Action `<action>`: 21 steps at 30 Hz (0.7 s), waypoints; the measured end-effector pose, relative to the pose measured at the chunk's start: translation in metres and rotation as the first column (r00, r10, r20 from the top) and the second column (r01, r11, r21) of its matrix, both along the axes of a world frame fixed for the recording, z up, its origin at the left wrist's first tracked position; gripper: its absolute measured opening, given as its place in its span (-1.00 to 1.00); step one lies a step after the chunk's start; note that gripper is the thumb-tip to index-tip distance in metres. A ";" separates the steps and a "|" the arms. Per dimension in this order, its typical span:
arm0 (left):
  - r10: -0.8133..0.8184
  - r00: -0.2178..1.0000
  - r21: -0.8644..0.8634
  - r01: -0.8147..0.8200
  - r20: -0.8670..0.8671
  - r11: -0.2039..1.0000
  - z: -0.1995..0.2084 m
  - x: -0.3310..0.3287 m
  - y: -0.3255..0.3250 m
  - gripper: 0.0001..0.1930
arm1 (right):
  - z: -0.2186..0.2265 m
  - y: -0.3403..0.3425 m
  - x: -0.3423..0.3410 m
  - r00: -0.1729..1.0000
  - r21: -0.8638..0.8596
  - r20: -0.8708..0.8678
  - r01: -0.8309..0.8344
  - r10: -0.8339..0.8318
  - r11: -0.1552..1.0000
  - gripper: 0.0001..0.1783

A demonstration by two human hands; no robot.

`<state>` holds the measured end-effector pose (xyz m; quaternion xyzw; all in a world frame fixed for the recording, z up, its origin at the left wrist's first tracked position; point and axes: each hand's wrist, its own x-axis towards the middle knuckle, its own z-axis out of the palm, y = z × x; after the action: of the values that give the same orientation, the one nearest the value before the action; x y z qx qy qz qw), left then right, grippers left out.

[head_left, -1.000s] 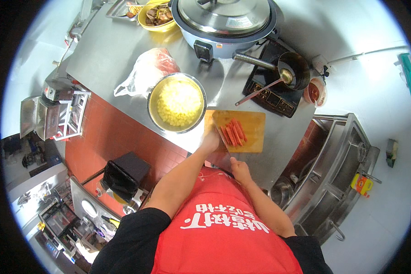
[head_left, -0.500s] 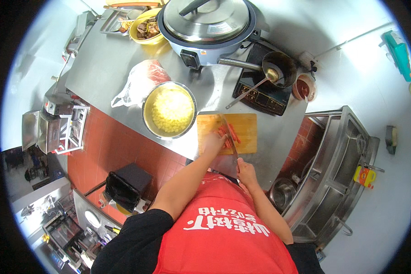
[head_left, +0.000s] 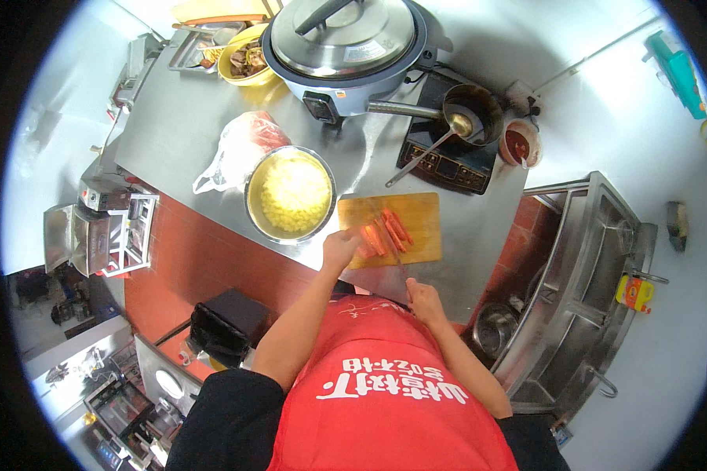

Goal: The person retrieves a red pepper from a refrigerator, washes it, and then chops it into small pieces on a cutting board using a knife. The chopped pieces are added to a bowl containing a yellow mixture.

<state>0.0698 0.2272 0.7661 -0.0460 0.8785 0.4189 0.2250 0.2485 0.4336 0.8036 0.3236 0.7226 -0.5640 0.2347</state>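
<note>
On a wooden cutting board (head_left: 428, 224) lie several orange-red carrot strips (head_left: 396, 226), some blurred near the left part. In my right hand (head_left: 422, 298), at the board's near edge, the handle of a knife (head_left: 397, 257) is gripped; its blade is smeared by motion and points away over the strips. My left hand (head_left: 341, 250) is at the board's left edge, beside the carrot. Its fingers are bent and blurred, so their hold cannot be made out. Left of the board stands a steel bowl (head_left: 248, 206) of pale yellow diced pieces (head_left: 295, 192).
A plastic bag (head_left: 244, 149) with something reddish lies behind the bowl. A big cooker (head_left: 346, 55) stands at the back. An induction hob (head_left: 448, 169) carries a dark pan (head_left: 479, 102) and a ladle (head_left: 420, 159). Metal sinks (head_left: 585, 298) are at the right.
My left hand has moved left off the carrot strips to the board's edge, uncovering them. The knife stays in my right hand, its blade now lower and blurred. The view has shifted slightly.
</note>
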 end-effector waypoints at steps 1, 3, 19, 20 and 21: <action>0.041 0.999 -0.031 -0.040 0.016 0.999 -0.007 0.006 -0.015 -0.55 | -0.003 -0.003 0.000 0.997 0.026 -0.011 -0.077 0.078 0.997 -0.26; 0.105 0.994 -0.077 -0.102 0.037 0.992 -0.017 0.018 -0.033 -0.56 | 0.006 -0.013 -0.013 0.970 0.080 -0.026 -0.239 0.241 0.968 -0.21; -0.222 0.972 -0.073 0.227 0.073 0.971 -0.071 0.019 0.004 -0.57 | -0.013 -0.011 -0.006 0.992 0.013 0.091 -0.090 0.089 0.996 -0.25; -0.252 0.965 -0.117 0.258 0.070 0.959 -0.070 0.018 0.001 -0.55 | -0.006 -0.011 -0.010 0.989 0.038 0.093 -0.120 0.116 0.992 -0.24; -0.282 0.957 -0.162 0.289 0.068 0.943 -0.068 0.018 -0.003 -0.53 | -0.002 -0.011 -0.012 0.985 0.064 0.096 -0.150 0.144 0.987 -0.22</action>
<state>0.0877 0.2241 0.6982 0.0537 0.9033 0.3042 0.2976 0.2367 0.4221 0.8013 0.3028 0.7527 -0.5039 0.2965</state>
